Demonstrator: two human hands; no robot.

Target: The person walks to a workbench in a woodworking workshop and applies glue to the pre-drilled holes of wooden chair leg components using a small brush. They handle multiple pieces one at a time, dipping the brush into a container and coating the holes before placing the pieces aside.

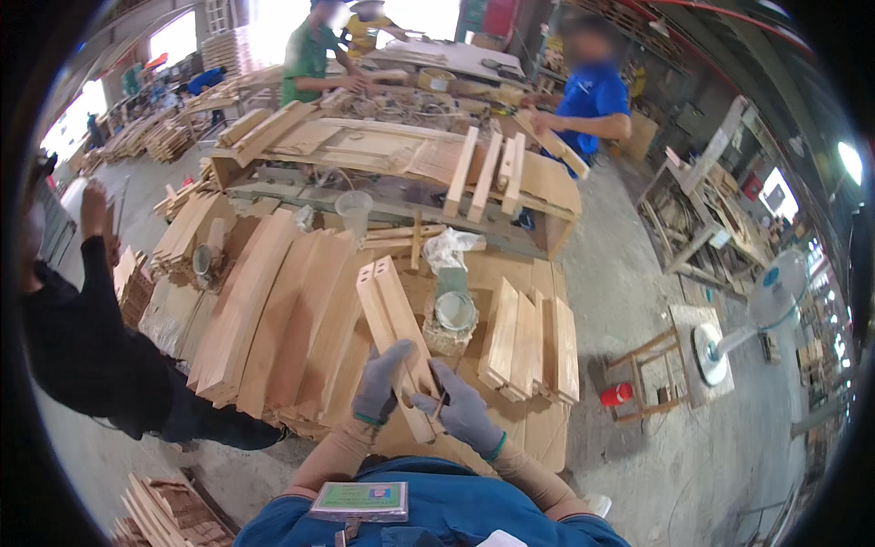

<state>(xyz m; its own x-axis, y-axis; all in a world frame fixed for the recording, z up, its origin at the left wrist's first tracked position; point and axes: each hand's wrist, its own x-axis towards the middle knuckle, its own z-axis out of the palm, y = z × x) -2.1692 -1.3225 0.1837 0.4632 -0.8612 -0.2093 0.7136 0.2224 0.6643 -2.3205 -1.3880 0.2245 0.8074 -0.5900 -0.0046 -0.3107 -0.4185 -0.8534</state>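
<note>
My left hand (383, 378), in a grey glove, is closed round the side of a pale wooden bar (394, 310) held tilted in front of me. The bar has a groove along its length, or is two pieces side by side; I cannot tell which. Small round holes show in its far end. My right hand (462, 415), gloved too, is closed at the bar's near right side, with a small thin piece at its fingertips that I cannot make out. Beyond the bar, a cup of pale paste (454, 312) sits on a block.
Long wooden bars (241, 305) lie stacked on the left of the bench, shorter ones (529, 342) on the right. A crumpled white plastic bag (451, 248) lies behind the cup. A fan (775, 287) stands at right. Co-workers stand across the bench and at left.
</note>
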